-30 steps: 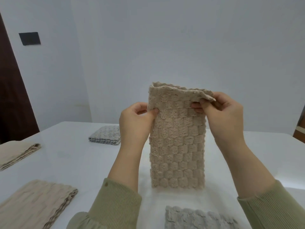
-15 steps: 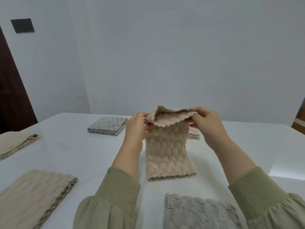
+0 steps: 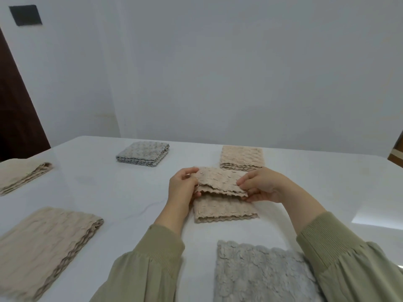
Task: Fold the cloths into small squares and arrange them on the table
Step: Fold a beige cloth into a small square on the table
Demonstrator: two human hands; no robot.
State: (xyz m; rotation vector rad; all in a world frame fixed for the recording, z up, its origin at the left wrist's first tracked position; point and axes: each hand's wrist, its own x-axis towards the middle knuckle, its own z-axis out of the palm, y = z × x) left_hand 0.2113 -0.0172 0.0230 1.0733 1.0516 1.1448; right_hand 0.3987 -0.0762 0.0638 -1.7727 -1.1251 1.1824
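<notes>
A beige textured cloth point(image 3: 222, 205) lies on the white table point(image 3: 122, 192) at the middle, its far half doubled over toward me. My left hand point(image 3: 182, 188) pinches the folded part's left end and my right hand point(image 3: 260, 186) pinches its right end, a little above the lower layer. A folded beige square point(image 3: 241, 159) sits just behind them, and a folded grey square point(image 3: 142, 154) rests at the far left. Near me lies a grey cloth point(image 3: 259, 273), partly under my right sleeve.
Two larger beige cloths lie on the left: one folded point(image 3: 45, 243) near the front, another point(image 3: 20, 174) at the left edge. A dark door point(image 3: 15, 110) stands at the far left. White walls rise behind the table. A brown object point(image 3: 398, 153) shows at the right edge.
The cloth hung upright from both hands above the table; both hands have come down and brought its top edge over, so it now lies folded on the table.
</notes>
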